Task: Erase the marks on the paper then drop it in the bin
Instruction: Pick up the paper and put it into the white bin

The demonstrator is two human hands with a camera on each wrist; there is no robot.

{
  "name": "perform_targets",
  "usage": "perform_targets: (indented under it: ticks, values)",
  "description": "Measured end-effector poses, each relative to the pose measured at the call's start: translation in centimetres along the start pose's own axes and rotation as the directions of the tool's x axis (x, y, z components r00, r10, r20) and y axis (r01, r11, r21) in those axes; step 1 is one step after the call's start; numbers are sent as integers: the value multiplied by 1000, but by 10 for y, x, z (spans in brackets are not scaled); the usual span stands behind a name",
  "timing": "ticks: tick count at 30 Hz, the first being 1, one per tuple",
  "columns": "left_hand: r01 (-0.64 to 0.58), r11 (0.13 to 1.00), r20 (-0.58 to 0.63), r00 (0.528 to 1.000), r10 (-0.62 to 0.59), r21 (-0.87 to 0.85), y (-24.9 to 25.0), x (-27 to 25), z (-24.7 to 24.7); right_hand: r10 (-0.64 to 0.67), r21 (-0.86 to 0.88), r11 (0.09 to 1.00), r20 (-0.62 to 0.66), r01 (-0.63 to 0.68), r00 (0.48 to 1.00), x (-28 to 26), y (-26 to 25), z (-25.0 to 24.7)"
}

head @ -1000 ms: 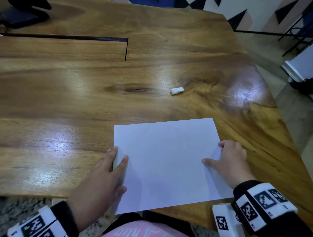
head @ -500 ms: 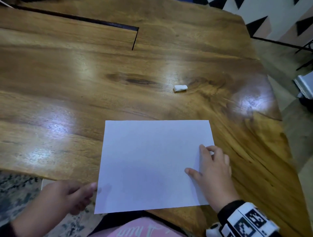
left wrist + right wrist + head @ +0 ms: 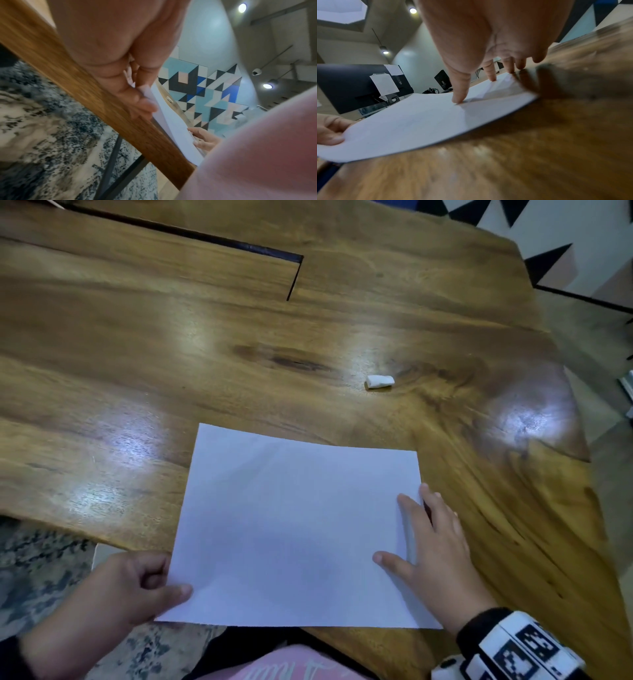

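Observation:
A white sheet of paper (image 3: 294,529) lies at the near edge of the wooden table (image 3: 171,354), its near left corner hanging past the edge. No marks show on it. My left hand (image 3: 164,583) pinches that corner (image 3: 145,93), thumb on top and fingers curled below. My right hand (image 3: 424,539) rests flat on the sheet's right edge, thumb and fingertips pressing the paper (image 3: 419,121) down. A small white eraser (image 3: 379,381) sits on the table beyond the sheet, apart from both hands. No bin is in view.
The table's right edge slants away toward the floor (image 3: 603,392). A dark slot (image 3: 294,278) cuts the tabletop at the back. A patterned rug (image 3: 37,570) lies below the near left edge. My pink-clothed lap (image 3: 284,662) is under the sheet's near edge.
My left hand came off the top of the sheet, dropped below the table edge and took hold of the near left corner. The sheet slid toward me and turned slightly. My right hand stayed on it.

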State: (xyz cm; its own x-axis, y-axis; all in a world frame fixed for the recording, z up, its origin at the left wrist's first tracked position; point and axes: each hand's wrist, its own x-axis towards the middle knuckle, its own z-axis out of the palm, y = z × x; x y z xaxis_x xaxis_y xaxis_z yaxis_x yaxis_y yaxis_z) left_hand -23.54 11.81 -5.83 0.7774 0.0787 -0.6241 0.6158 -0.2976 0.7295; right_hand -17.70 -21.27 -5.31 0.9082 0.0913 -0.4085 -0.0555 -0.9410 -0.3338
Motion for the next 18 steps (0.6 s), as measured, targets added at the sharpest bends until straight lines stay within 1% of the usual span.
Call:
perform_targets:
  ticks: [1,3,6,9,15,18]
  values:
    - [9,997,5,1000,-8,-79,-4,-1,-4,-6,14,1000,3,6,1000,2,1,-1]
    - [32,973,61,998,-19,-228,-8,-4,-9,-13,29,999,1,13,1000,6,2,-3]
    - [19,949,80,997,6,-316,-16,-8,-12,-33,67,997,19,32,999,10,3,-7]
    - [29,903,65,998,-1,-428,-19,-10,-10,-79,125,989,25,75,997,11,2,-8]
    - [50,843,40,999,-33,-536,-38,-17,-12,-174,255,952,1,168,985,17,-13,-14]
    - [33,823,4,999,-37,-567,-48,-25,-17,-200,348,915,-51,205,978,21,-22,-13]
